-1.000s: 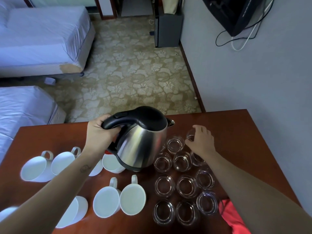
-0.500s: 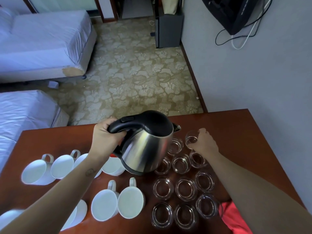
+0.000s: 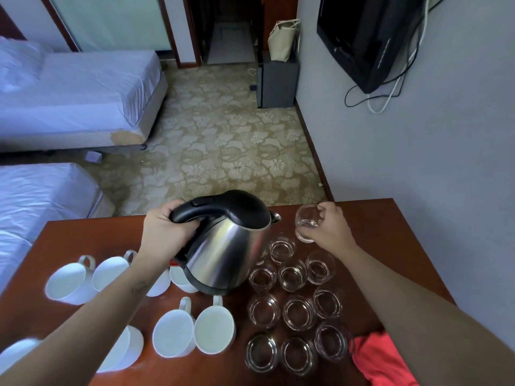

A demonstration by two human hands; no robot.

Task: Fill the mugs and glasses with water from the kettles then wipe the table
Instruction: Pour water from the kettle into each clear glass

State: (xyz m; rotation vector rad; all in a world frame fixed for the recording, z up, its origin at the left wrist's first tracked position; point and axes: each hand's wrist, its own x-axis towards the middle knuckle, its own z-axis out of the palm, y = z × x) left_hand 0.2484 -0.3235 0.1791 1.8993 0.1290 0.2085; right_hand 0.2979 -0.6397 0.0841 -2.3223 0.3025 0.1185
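Since a moment earlier, the right hand (image 3: 331,228) had lifted one glass (image 3: 306,222) off the table (image 3: 390,232), its fingers curled round it just beside the spout (image 3: 276,217). The left hand (image 3: 164,229) gripped the handle of the steel kettle (image 3: 225,246), held tilted above the mugs (image 3: 214,330) and remaining glasses (image 3: 298,313).

Red cloth (image 3: 381,360) partly beyond bottom edge

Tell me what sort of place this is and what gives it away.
Probably a hotel room: a far bed and a near bed, both made up, a wall-mounted television, and a small dark cabinet like a minibar.
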